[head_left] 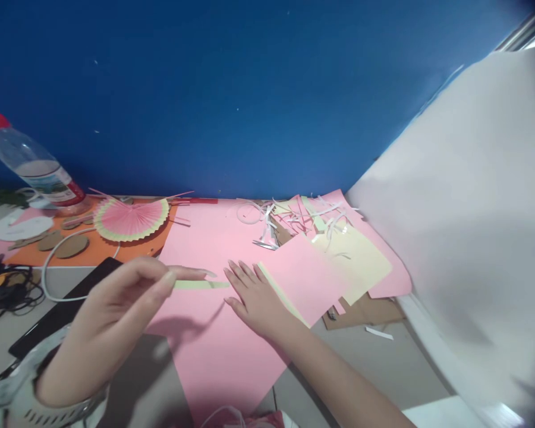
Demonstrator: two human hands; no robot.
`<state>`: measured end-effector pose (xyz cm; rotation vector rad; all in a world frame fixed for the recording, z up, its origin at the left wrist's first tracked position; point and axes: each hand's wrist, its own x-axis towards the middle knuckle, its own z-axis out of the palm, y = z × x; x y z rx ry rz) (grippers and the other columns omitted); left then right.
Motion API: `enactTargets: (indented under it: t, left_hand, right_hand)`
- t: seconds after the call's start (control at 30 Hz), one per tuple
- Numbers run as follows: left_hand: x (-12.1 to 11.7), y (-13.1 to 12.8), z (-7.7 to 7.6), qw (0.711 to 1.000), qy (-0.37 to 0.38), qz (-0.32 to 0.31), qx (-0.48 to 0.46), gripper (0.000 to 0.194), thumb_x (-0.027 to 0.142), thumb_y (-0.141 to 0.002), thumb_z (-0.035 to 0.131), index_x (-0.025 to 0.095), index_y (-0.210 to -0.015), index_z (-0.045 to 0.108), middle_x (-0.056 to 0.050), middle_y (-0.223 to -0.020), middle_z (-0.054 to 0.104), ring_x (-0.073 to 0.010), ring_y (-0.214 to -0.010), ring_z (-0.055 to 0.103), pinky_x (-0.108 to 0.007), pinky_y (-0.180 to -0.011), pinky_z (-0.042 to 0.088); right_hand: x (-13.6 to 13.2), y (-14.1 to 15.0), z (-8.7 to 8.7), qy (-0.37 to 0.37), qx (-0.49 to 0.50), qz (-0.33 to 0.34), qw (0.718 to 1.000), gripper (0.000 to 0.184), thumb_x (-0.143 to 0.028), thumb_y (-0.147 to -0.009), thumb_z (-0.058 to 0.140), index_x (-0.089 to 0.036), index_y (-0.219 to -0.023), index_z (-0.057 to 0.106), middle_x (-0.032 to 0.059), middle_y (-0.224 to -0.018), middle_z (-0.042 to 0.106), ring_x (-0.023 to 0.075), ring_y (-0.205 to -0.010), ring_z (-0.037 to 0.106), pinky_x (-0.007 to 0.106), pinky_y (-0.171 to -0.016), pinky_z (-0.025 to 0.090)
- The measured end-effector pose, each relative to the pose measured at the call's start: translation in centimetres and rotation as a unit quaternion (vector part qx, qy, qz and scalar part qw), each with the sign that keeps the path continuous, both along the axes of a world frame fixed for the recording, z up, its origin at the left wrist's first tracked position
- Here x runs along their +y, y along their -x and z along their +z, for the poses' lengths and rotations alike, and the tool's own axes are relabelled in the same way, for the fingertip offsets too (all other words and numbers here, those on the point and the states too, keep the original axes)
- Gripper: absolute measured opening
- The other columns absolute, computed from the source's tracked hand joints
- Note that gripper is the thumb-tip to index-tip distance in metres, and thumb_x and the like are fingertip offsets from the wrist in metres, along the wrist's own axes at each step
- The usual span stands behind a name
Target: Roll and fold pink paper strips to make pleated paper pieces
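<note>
My left hand (116, 315) pinches one end of a thin pale yellow paper strip (200, 285) between thumb and fingers, a little above a large pink paper sheet (214, 351). My right hand (256, 297) lies flat on the pink sheet, fingers stretched out, fingertips near the strip's free end. A folded pink and yellow paper piece (312, 279) lies just right of my right hand.
A pink and yellow pleated paper fan (131, 220) rests on orange paper at the back left, near a tilted plastic bottle (35, 166) with a red cap. Paper scraps (303, 220) pile at the back. Cables (9, 291) lie left; large white sheet (472, 226) rises right.
</note>
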<state>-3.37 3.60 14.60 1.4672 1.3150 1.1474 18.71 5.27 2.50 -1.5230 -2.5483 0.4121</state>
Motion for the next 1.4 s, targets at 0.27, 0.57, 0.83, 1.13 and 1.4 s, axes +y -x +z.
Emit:
enactTargets:
  t: [0.27, 0.57, 0.83, 1.13, 1.4]
  left_hand:
    - [-0.3, -1.0, 1.0, 0.999, 0.030, -0.018, -0.038, 0.015, 0.039, -0.084, 0.054, 0.028, -0.074, 0.054, 0.000, -0.093, 0.072, -0.0207, -0.097, 0.063, -0.031, -0.083, 0.046]
    - [-1.3, -2.3, -0.5, 0.984, 0.075, -0.015, -0.161, 0.021, 0.039, -0.083, 0.056, 0.023, -0.071, 0.050, -0.002, -0.083, 0.073, -0.0226, -0.090, 0.065, -0.038, -0.085, 0.046]
    - [-1.7, -3.3, -3.1, 0.964, 0.136, 0.031, -0.228, 0.024, 0.039, -0.084, 0.055, 0.021, -0.069, 0.050, -0.003, -0.084, 0.073, -0.0221, -0.089, 0.066, -0.032, -0.068, 0.055]
    - [-1.5, -0.9, -6.5, 0.986, 0.106, 0.025, -0.125, 0.019, 0.038, -0.083, 0.057, 0.021, -0.074, 0.054, -0.002, -0.084, 0.071, -0.0193, -0.084, 0.064, -0.025, -0.062, 0.049]
    - [-1.8, -0.9, -7.1, 0.990, 0.128, -0.037, -0.051, 0.024, 0.039, -0.084, 0.053, 0.019, -0.072, 0.056, -0.003, -0.075, 0.066, -0.0160, -0.071, 0.059, -0.025, -0.068, 0.047]
  right_hand:
    - [0.3, 0.8, -0.7, -0.003, -0.009, -0.120, 0.993, 0.055, -0.035, -0.093, 0.028, -0.011, -0.143, 0.027, 0.0104, -0.150, 0.021, 0.0278, -0.139, 0.017, 0.049, -0.112, 0.015]
    - [-3.2, -0.5, 6.3, 0.163, 0.255, -0.103, 0.948, 0.046, -0.039, -0.094, 0.030, -0.022, -0.136, 0.039, 0.0088, -0.140, 0.043, 0.0206, -0.130, 0.037, 0.043, -0.111, 0.019]
    - [-3.1, -2.5, 5.0, 0.460, 0.668, -0.107, 0.575, 0.079, -0.073, -0.081, 0.012, -0.012, -0.078, 0.063, 0.0076, -0.061, 0.062, 0.0194, -0.056, 0.061, 0.038, -0.062, 0.049]
    - [-3.3, -3.0, 3.0, 0.344, 0.622, -0.217, 0.669, 0.034, -0.049, -0.088, 0.043, -0.017, -0.080, 0.052, -0.0021, -0.058, 0.056, 0.0117, -0.050, 0.054, 0.026, -0.053, 0.043]
    - [-3.8, -1.8, 4.7, 0.187, 0.415, -0.156, 0.877, 0.033, -0.037, -0.085, 0.053, -0.022, -0.115, 0.051, 0.0091, -0.121, 0.053, 0.0202, -0.109, 0.051, 0.036, -0.094, 0.039]
